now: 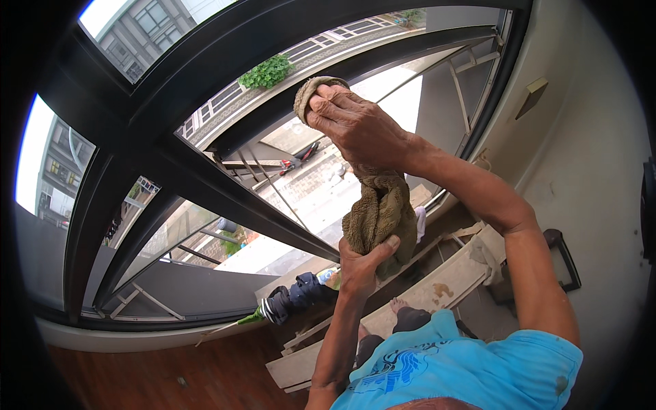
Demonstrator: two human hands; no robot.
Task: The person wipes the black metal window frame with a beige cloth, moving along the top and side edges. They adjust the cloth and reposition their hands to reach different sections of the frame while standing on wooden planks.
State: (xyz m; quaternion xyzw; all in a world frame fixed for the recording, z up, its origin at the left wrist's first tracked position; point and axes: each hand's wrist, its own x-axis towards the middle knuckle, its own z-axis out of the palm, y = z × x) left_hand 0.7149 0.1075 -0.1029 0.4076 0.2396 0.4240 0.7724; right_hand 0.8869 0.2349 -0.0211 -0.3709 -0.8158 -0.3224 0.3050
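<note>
Black window frame dominates. Olive towel in front, between 2 hands: right hand clutching upper end, left hand gripping lower bunch. Probably mid-wipe, so unfinished; wiped vs remaining areas: can't tell. Towel-frame contact unclear.

Daylight outside bleaches the paving; fisheye distortion bows the window frame.

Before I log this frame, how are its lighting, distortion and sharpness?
Head view: daylight washes out parts of the pale ground; the black window frame bows; corners go black; the olive cloth, left hand and right hand look fairly sharp.
</note>
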